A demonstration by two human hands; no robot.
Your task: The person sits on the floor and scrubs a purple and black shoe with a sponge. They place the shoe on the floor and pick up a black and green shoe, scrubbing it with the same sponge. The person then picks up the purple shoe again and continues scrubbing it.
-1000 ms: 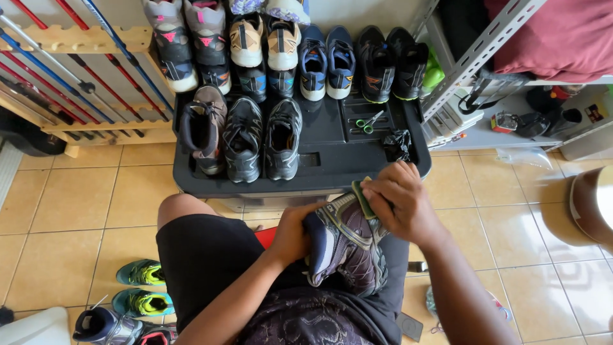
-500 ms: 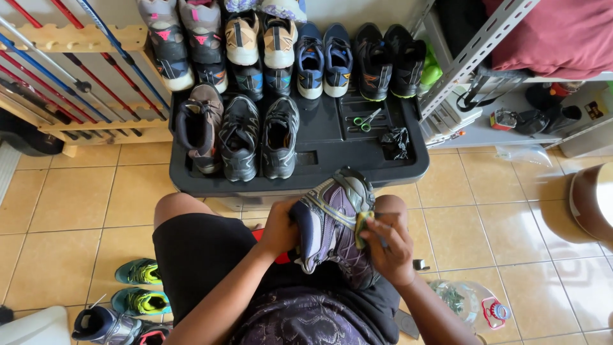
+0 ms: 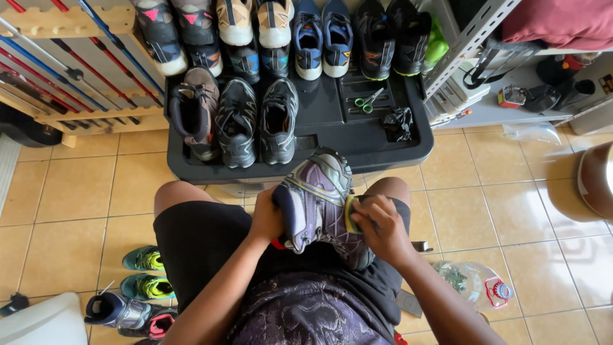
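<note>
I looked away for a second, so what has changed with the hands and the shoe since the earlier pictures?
The right hand slid from the top of the purple and grey hiking shoe down to its side, pressing a small yellow-green pad there. The shoe turned, toe now pointing away toward the black plastic lid. The left hand still grips the shoe's heel end. The shoes lined up on the lid and the green-handled scissors stayed put.

Bright, even daylight fills the scene with soft, faint shadows. The glossy beige tiled floor (image 3: pixel 76 191) shows pale glare, strongest toward the right edge. The black plastic tray (image 3: pixel 332 121) carries dull sheen. Focus is sharp centrally; wide-angle bending curves the outer edges.
</note>
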